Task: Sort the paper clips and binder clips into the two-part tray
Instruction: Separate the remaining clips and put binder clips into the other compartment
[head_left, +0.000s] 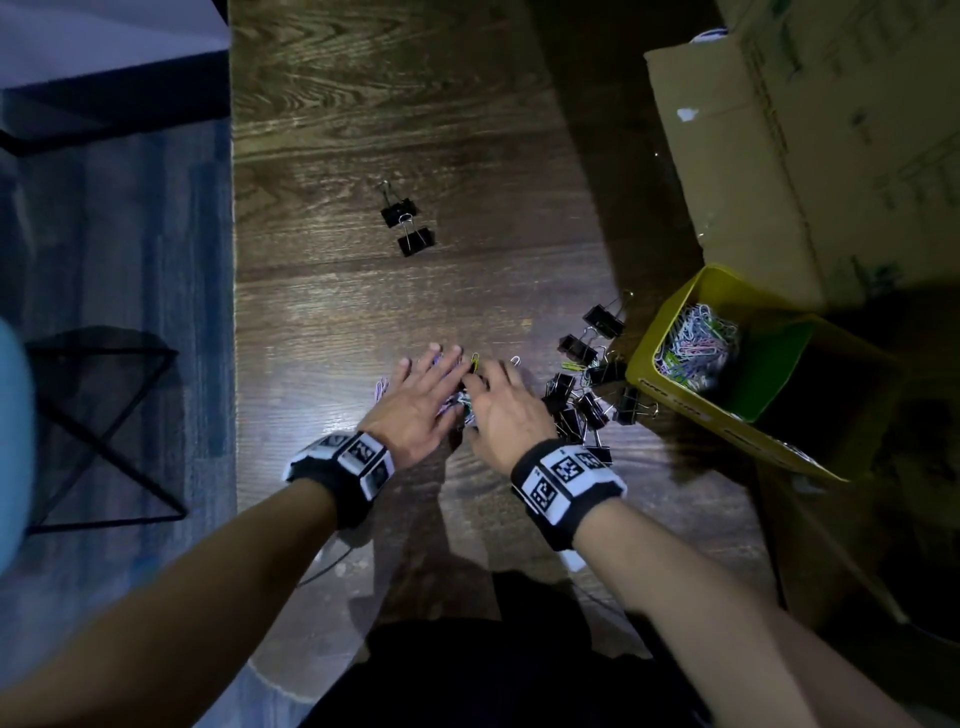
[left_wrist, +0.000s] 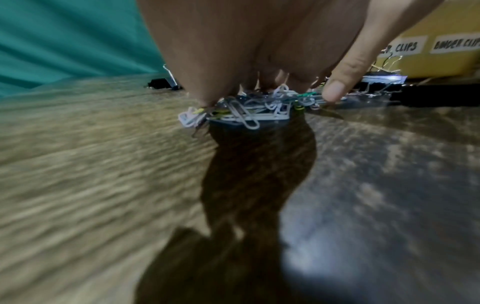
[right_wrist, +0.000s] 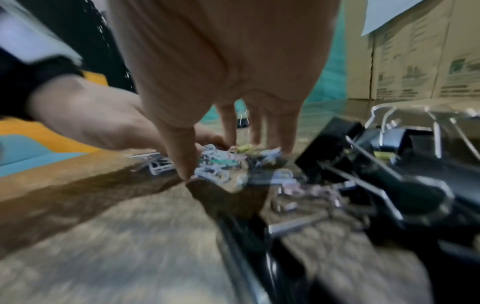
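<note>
The table (head_left: 415, 130) is dark brown wood with wavy grain lines and a shiny top. A small heap of paper clips (left_wrist: 244, 111) lies on it, thin bent wires in white, green, yellow and pink, all tangled.

The left hand (head_left: 415, 400) lies on the left side of the heap. Its grip is open, with straight fingers spread over the clips and the thumb tip touching them. The right hand (head_left: 506, 410) is on the right side of the heap, just beside the left hand. Its fingers point down and the tips touch the clips. I cannot tell for sure if they pinch any.

Just right of the right hand is a bunch of binder clips (head_left: 584, 395). They are black folded metal with silver wire handles. Two more binder clips (head_left: 408, 223) lie farther up the table, well apart from the hands.

The tray (head_left: 670, 410) is yellow plastic with straight walls and sits at the right, close to the bunch. One part holds a pile of coloured paper clips (head_left: 696, 348). Behind it stands a brown cardboard box (head_left: 779, 156).
</note>
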